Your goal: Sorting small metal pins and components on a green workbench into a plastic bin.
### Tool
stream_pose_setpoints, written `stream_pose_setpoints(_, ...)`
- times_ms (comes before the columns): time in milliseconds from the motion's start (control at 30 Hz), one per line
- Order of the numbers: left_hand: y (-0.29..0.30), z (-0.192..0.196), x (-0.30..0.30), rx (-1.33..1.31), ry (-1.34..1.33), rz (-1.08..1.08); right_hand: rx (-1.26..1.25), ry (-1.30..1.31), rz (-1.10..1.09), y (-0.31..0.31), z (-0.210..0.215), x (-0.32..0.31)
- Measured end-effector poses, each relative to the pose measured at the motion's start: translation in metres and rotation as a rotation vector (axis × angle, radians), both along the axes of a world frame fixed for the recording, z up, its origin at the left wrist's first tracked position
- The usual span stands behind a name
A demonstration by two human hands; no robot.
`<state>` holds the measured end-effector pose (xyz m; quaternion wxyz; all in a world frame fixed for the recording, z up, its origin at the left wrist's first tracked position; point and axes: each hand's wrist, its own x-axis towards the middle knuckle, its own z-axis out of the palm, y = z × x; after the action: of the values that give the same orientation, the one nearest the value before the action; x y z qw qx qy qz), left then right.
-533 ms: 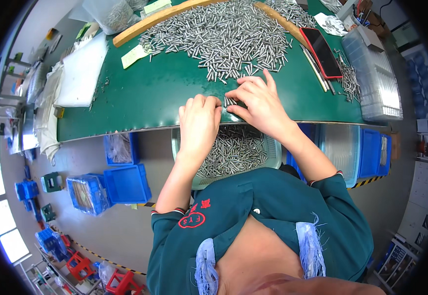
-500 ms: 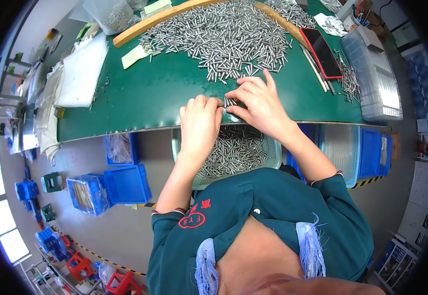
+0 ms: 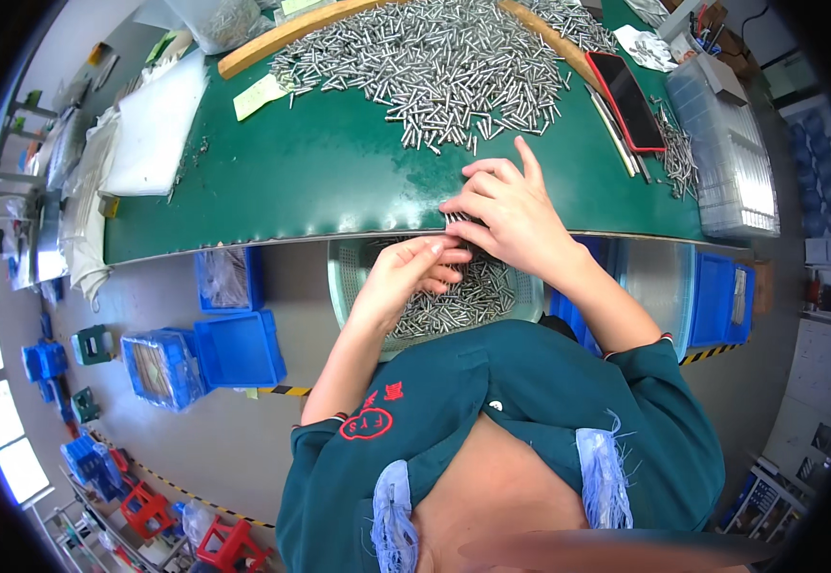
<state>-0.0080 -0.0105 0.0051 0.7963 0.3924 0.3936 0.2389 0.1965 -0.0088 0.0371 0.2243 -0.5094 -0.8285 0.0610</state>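
At the front edge of the green table, my right hand (image 3: 509,207) has its fingers bent around a few small metal pins (image 3: 454,219), its index finger raised. Just below that edge is my left hand (image 3: 417,267), thumb and bent fingers drawn together beside the right fingertips. Whatever it holds is hidden. Beneath both hands a pale green basket (image 3: 339,286) contains many loose metal pins (image 3: 463,299). A large heap of similar pins (image 3: 444,72) covers the table's far middle.
Wooden strips (image 3: 287,40) border the heap. At right lie a red-cased phone (image 3: 628,103), slim rods (image 3: 616,131), more pins (image 3: 678,158) and clear plastic trays (image 3: 726,153). White sheets (image 3: 159,134) lie at left. Blue bins (image 3: 239,350) stand below the table.
My left hand has dropped from the tabletop to below its front edge and turned. My right hand has moved slightly nearer that edge, with pins still at its fingers.
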Motion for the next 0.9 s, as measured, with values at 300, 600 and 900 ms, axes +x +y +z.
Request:
stream_pose_setpoints(300,0.001,-0.005,0.012,-0.14,-0.122,0.043,-0.02,0.012,0.038,-0.017,0.005,0.0)
stream_pose_setpoints(600,-0.007,0.009,0.013,0.166,0.04,0.047,-0.289,0.28,0.01,-0.022,0.014,0.002)
stream_pose_setpoints(900,-0.006,0.025,0.008,0.256,0.14,0.008,-0.387,0.507,0.08,-0.019,0.011,0.007)
